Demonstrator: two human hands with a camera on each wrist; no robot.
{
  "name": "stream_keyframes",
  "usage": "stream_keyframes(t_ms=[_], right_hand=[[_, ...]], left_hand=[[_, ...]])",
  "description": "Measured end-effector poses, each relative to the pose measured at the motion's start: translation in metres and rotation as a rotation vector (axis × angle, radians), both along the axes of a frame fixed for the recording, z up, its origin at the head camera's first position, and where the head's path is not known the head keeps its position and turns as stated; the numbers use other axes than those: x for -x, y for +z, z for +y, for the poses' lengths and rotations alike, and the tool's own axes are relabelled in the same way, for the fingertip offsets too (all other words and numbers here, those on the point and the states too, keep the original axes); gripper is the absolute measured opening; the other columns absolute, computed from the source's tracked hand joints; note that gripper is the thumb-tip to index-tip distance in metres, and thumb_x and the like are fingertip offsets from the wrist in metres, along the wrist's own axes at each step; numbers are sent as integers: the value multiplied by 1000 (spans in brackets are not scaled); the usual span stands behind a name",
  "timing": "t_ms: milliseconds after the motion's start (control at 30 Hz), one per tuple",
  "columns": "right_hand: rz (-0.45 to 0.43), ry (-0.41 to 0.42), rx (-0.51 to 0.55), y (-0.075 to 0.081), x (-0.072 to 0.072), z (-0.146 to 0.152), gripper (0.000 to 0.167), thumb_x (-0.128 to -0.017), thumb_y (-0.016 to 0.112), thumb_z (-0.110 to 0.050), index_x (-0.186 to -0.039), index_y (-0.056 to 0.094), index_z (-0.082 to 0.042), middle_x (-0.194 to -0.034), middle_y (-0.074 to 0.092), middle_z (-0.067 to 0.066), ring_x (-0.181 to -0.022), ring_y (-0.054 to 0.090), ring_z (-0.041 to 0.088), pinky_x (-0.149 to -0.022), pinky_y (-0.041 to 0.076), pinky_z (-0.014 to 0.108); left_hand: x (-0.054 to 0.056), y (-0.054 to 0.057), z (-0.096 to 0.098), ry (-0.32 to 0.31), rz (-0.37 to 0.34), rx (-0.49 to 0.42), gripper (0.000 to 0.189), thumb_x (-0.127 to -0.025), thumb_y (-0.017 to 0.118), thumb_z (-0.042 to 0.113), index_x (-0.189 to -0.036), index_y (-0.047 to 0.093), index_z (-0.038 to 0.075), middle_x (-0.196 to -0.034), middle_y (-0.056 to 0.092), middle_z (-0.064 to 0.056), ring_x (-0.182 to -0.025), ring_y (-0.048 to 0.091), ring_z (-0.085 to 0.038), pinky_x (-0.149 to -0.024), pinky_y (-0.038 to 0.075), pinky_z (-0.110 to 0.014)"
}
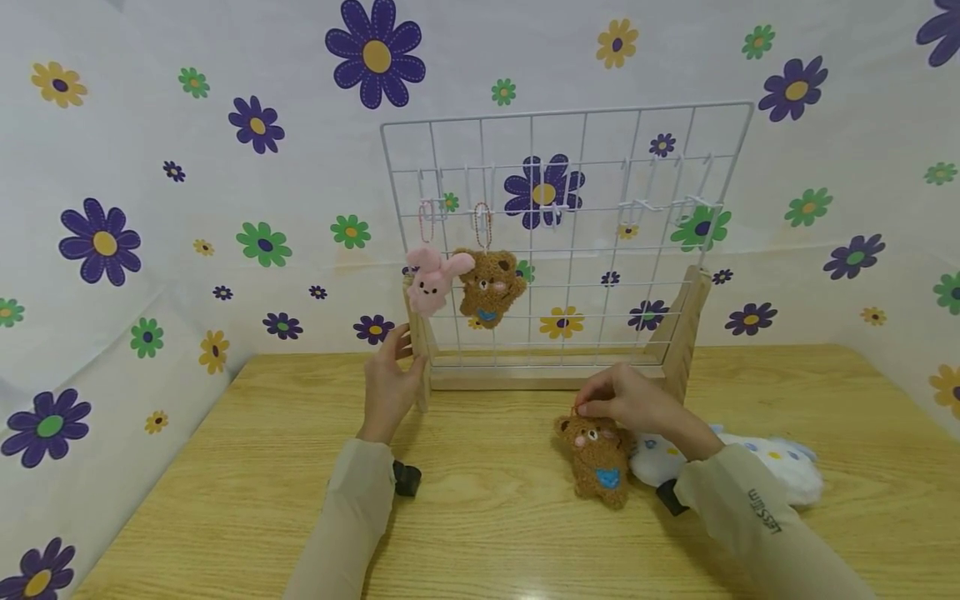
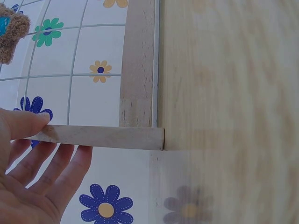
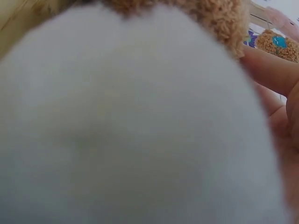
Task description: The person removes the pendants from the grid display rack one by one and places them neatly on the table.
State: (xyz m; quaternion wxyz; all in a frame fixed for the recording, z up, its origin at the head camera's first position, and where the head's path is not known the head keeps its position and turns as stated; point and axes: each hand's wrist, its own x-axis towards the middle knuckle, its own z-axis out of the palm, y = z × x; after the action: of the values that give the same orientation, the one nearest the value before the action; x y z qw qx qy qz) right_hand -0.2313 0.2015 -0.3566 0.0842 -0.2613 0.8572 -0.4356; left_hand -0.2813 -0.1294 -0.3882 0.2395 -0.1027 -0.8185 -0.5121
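My left hand [image 1: 388, 385] grips the left wooden upright [image 2: 107, 136] of a wire grid rack, thumb on one side and fingers on the other. At the rack's lower right, my right hand [image 1: 633, 402] pinches the top loop of a brown teddy bear keychain [image 1: 596, 467] with a blue patch on its belly. A second brown teddy bear keychain [image 1: 489, 287] and a pink bunny keychain [image 1: 429, 287] hang by bead chains from hooks at the grid's left. White plush toys [image 1: 787, 475] lie beside my right forearm; a blurred white plush [image 3: 140, 126] fills most of the right wrist view.
The white wire grid [image 1: 558, 267] stands in a wooden base [image 1: 510, 379] at the back of the wood-grain table [image 1: 480, 533]. More white hooks [image 1: 637, 205] are on its right half. A flower-patterned sheet [image 1: 300, 167] covers the wall behind.
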Motion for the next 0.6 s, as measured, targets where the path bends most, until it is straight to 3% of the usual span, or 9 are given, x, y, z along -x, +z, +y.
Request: stream_keyframes(t_ms=[200, 400, 600], right_hand=[[8, 9, -43, 1, -2, 1, 8, -94, 65, 4, -96, 70, 9, -84, 71, 7, -69, 62, 14, -61, 53, 27], [123, -70, -95, 9, -2, 5, 10, -95, 67, 1, -99, 72, 8, -93, 73, 10, -85, 69, 22, -75, 57, 32], [124, -127, 4, 22, 1, 7, 12, -96, 65, 2, -102, 69, 12, -96, 72, 18, -88, 70, 29, -75, 59, 34]], left_hand=[[0, 0, 0, -1, -6, -1, 48, -90, 69, -9, -136, 56, -3, -126, 65, -27, -107, 66, -41, -91, 56, -55], [0, 0, 0, -2, -7, -1, 48, -91, 69, -9, -136, 56, -3, -127, 65, -27, -108, 66, -41, -91, 56, -55], [1, -1, -1, 4, -10, 4, 48, -90, 69, -9, -136, 56, -3, -127, 65, -27, -107, 66, -41, -90, 56, -55]])
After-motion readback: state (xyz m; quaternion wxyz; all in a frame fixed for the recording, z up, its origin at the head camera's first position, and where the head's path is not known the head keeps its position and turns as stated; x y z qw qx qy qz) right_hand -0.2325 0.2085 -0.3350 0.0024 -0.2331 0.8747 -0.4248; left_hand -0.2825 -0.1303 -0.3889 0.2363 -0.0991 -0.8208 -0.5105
